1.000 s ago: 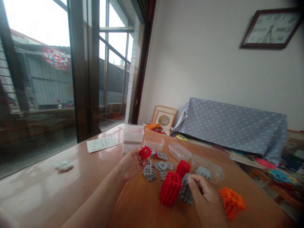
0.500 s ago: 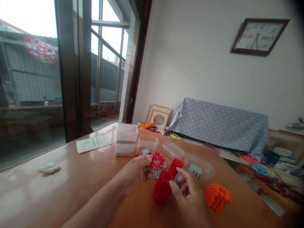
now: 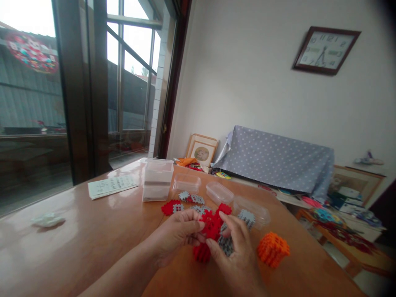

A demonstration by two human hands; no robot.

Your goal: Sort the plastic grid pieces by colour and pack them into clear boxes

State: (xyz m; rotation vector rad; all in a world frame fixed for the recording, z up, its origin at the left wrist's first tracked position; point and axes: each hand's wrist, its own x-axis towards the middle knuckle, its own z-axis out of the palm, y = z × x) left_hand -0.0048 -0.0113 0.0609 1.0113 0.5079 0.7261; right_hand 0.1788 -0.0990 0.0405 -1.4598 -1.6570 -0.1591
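My left hand [image 3: 182,231] pinches a red notched plastic building piece [image 3: 212,225] by its left edge. My right hand [image 3: 236,243] curves around the piece's other side, index finger at the top and thumb at the bottom. Below them stands a stack of red pieces [image 3: 201,253], partly hidden by the held piece and my fingers. A second red clump [image 3: 225,209] is just behind. Grey pieces [image 3: 227,246] show beside my right fingers. More grey pieces [image 3: 198,199] and red pieces [image 3: 168,207] lie beyond my left hand.
An orange stack of pieces [image 3: 272,249] stands at the right. Clear plastic containers [image 3: 219,193] line the back, one [image 3: 262,214] beside grey pieces. Stacked boxes [image 3: 157,179], a written paper pad [image 3: 113,185] and a crumpled plastic bag [image 3: 48,220] lie to the left on the wooden table [image 3: 102,235].
My left hand has brought the red piece right and down, over the red stack. My right hand has come off the stack to the held piece. The view has shifted right.
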